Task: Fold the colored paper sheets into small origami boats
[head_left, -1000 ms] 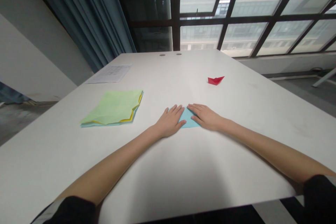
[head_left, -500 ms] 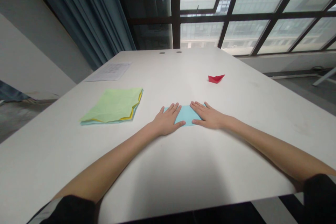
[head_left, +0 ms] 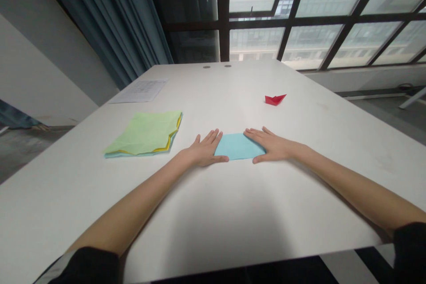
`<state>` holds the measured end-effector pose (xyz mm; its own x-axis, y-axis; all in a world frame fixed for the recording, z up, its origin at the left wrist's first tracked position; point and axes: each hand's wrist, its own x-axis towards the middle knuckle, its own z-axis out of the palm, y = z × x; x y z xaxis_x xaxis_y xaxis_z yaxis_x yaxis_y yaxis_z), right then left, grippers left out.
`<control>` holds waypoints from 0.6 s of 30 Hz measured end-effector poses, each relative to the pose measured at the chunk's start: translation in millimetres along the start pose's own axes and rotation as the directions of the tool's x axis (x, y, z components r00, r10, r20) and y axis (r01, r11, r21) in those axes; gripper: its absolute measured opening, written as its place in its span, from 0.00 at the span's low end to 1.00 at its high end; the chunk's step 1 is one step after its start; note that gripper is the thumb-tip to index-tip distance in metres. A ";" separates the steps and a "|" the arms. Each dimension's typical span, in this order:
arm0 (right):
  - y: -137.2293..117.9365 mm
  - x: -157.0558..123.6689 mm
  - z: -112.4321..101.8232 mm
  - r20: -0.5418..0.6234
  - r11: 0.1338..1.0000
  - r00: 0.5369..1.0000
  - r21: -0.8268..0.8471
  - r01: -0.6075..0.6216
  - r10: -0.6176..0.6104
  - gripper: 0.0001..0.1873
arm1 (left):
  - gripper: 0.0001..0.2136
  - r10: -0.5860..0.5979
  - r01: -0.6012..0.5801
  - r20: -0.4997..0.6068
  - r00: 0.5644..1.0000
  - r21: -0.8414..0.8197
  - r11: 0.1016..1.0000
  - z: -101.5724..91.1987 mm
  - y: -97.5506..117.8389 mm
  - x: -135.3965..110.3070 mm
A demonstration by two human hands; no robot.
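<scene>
A folded light-blue paper (head_left: 237, 146) lies flat on the white table (head_left: 233, 213) in front of me. My left hand (head_left: 202, 152) rests flat on its left edge, fingers stretched out and pointing away. On the paper's right edge lies my right hand (head_left: 271, 144), also flat with fingers spread. Neither hand grips anything. A small red folded paper boat (head_left: 274, 99) stands farther back to the right, out of reach of both hands.
A stack of coloured sheets (head_left: 146, 134), green on top with yellow and blue beneath, lies to the left. A white printed sheet (head_left: 140, 91) sits at the far left. Dark curtains and large windows stand behind the table's far edge.
Both hands have slid apart along the blue paper, left hand leftward and right hand rightward, uncovering more of its middle.
</scene>
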<state>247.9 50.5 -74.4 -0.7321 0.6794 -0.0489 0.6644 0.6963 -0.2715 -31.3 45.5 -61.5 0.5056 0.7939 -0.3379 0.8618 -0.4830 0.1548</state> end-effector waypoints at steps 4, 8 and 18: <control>0.3 -0.1 -9.6 -0.088 0.997 0.993 -0.011 0.083 -0.083 0.49 | 0.48 -0.007 0.007 0.033 0.999 0.016 1.000 -1.7 0.2 -1.8; -0.6 0.5 -19.9 -0.107 0.988 0.983 -0.030 0.150 -0.152 0.42 | 0.49 -0.012 0.012 0.040 0.999 0.009 1.000 -2.2 0.0 -2.8; -0.5 -3.2 -32.6 -0.024 0.993 0.992 -0.005 0.121 -0.121 0.33 | 0.49 -0.005 0.005 0.040 0.999 0.000 1.000 -1.5 -0.4 -3.4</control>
<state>254.9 55.5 -42.8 -0.8034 0.5954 0.0073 0.5716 0.7746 -0.2706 -33.3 43.6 -59.0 0.4995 0.7806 -0.3757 0.8642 -0.4793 0.1531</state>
